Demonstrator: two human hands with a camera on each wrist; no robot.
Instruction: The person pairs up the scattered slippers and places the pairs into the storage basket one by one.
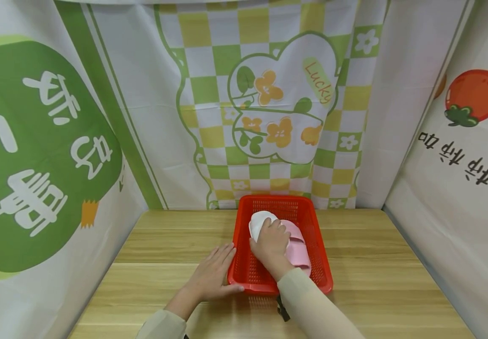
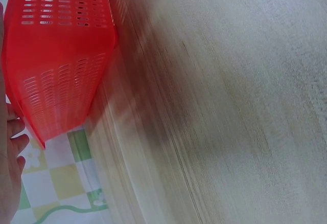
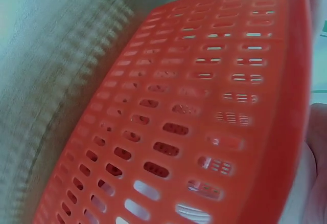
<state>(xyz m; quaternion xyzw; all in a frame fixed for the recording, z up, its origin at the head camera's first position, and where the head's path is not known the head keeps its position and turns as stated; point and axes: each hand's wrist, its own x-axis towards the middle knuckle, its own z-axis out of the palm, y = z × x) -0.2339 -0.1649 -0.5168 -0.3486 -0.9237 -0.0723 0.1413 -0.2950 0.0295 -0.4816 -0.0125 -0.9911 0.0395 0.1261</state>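
A red plastic basket (image 1: 323, 264) with slotted sides stands on the table. Inside it, my right hand (image 1: 272, 244) grips a white, rounded, shoe-like item (image 1: 259, 226), whose near part is hidden under the palm and fingers. A pink slipper (image 1: 298, 254) lies just right of that hand, along the basket's right side. With fingers extended, my left hand (image 1: 214, 274) rests against the basket's near left corner, its thumb along the front rim. In the left wrist view, only some fingers (image 2: 15, 139) show beside the rim.
The wooden table (image 1: 366, 263) stretches to both sides of the basket. A checked cloth (image 1: 214, 136) hangs right behind the basket, and printed cloth walls (image 1: 451, 197) close off the left and right. A dark strap end (image 1: 283, 310) hangs beneath the right sleeve.
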